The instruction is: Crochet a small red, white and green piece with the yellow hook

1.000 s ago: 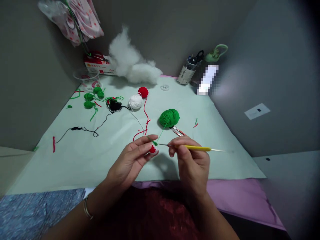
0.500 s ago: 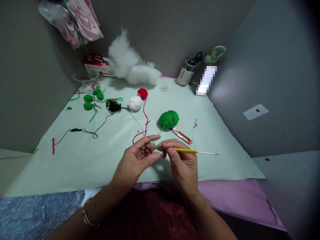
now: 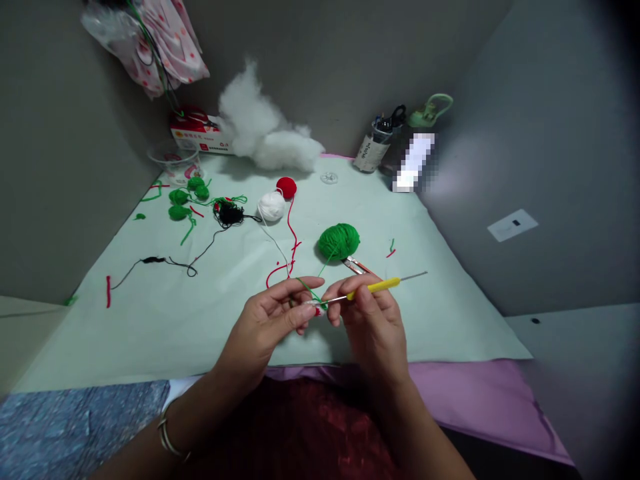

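The crochet hook (image 3: 373,288) slants up to the right, tip at the small crocheted piece (image 3: 315,308). The right hand (image 3: 367,320) grips its yellow handle; the left hand (image 3: 273,320) pinches the piece between both hands.

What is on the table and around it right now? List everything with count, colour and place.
crochet hook: 1, yellow handle, in the right hand
crochet piece: 1, red, white and green, pinched between both hands
green yarn ball: 1, green, mid-table, strand running to the hands
snips: 1, red-handled, beside the green ball, partly hidden
white yarn ball: 1, white, behind centre
red yarn ball: 1, red, next to the white ball
black yarn: 1 tangle, black, left of the white ball
green crochet pieces: several, green, far left
stuffing: 1 heap, white, at the back wall
table cover: 1, pale green
left hand: 1, holding the piece
right hand: 1, gripping the hook
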The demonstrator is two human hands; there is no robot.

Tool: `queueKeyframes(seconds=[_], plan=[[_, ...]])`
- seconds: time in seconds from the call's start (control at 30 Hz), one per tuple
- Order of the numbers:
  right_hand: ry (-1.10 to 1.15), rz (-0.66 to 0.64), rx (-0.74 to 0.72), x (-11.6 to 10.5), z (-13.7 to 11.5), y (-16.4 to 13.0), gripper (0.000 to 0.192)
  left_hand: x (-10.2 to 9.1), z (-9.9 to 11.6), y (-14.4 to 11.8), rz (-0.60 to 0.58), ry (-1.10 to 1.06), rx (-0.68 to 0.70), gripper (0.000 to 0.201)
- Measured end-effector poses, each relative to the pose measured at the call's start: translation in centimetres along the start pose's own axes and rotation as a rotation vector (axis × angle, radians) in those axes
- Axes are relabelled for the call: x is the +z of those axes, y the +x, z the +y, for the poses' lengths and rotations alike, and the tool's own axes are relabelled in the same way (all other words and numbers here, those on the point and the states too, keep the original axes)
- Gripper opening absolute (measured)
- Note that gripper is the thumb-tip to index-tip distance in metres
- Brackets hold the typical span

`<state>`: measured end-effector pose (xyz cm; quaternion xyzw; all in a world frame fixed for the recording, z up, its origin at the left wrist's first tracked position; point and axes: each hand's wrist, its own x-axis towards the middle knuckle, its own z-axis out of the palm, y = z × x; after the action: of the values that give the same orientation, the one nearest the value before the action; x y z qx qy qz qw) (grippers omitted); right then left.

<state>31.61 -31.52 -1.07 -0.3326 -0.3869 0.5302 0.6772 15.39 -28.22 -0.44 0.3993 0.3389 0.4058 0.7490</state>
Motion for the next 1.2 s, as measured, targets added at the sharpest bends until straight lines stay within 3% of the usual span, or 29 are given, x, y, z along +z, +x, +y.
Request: queueKeyframes(seconds=[0.33, 0.57, 0.63, 0.8, 0.87, 1.0, 1.2], plan=[[-0.470, -0.064, -0.375, -0.6, -0.3, -1.5, 0.023, 0.1, 0.0, -0.2, 0.020, 0.034, 0.039, 0.029], [-0.785, -0.194, -0.512, -0.7, -0.2, -1.7, 0.029, 0.6, -0.5, -0.1, 0.080, 0.068, 0.105, 0.035], [-0.723, -0.149, -0.464, -0.7, 0.1, -1.4, 0.024, 0.7, -0.5, -0.2, 0.072, 0.081, 0.091, 0.041], [-0.121, -0.033, -0.107, -0.8, 0.9, -0.1, 0.016, 0.0, -0.1, -0.2, -0.036, 0.188, 0.083, 0.043], [-0.011, 0.013, 0.000, -1.0, 1.0, 0.3, 0.017, -0.2, -0.1, 0.0, -0.057, 0.255, 0.131, 0.042], [-0.009, 0.087, 0.059, -1.3, 1.1, 0.5, 0.023, 0.2, -0.6, 0.5, -0.084, 0.237, 0.113, 0.049], [-0.151, 0.043, -0.027, -1.9, 1.4, 0.5, 0.025, 1.9, -1.1, 0.6, -0.138, 0.035, -0.030, 0.052]])
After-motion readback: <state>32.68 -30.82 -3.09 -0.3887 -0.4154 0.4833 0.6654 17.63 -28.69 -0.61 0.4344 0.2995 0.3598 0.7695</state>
